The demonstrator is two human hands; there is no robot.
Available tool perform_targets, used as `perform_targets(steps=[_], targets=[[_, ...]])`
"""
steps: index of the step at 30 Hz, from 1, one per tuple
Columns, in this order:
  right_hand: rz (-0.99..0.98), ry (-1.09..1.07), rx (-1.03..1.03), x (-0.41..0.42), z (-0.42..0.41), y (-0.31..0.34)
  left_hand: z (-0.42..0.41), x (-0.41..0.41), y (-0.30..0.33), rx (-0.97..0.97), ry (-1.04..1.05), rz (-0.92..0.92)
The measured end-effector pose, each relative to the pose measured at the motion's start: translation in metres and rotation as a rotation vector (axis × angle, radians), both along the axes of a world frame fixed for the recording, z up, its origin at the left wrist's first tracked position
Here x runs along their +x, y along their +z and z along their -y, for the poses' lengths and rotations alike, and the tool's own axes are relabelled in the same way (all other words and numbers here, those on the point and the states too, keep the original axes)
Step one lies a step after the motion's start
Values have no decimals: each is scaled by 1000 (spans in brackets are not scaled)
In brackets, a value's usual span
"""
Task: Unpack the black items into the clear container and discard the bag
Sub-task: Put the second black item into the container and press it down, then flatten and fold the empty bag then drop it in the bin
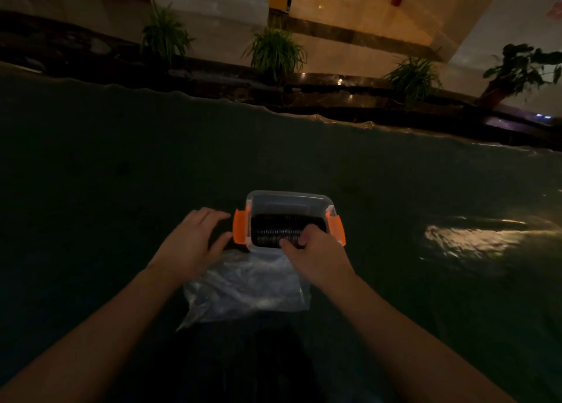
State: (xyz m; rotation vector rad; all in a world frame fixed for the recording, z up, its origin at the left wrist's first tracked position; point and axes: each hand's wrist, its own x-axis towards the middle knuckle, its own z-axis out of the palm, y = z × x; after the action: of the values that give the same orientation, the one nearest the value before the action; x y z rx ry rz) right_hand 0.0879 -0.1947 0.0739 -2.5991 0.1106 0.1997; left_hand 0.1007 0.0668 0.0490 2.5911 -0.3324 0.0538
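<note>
A clear container (289, 198) with orange side clips stands on the dark table in front of me. Rows of black items (273, 230) lie inside it, filling the near part. My right hand (316, 253) reaches over the near rim with fingers curled, pinching the black items at the container's right side. My left hand (194, 241) hovers beside the left orange clip (240, 226) with fingers spread and relaxed, holding nothing. A crumpled clear plastic bag (243, 287) lies flat on the table just in front of the container, between my forearms.
The dark table cover (121, 174) stretches wide around the container; a light glare shows on it at the right (468, 235). Beyond the table's far edge stand several potted plants (273, 49) along a dark ledge.
</note>
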Motion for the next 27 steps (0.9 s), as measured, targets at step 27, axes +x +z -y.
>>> perform_targets(steps=[27], targets=[[60,316,-70,-119,18,-73,70,-113,-77,364,-266,-176]])
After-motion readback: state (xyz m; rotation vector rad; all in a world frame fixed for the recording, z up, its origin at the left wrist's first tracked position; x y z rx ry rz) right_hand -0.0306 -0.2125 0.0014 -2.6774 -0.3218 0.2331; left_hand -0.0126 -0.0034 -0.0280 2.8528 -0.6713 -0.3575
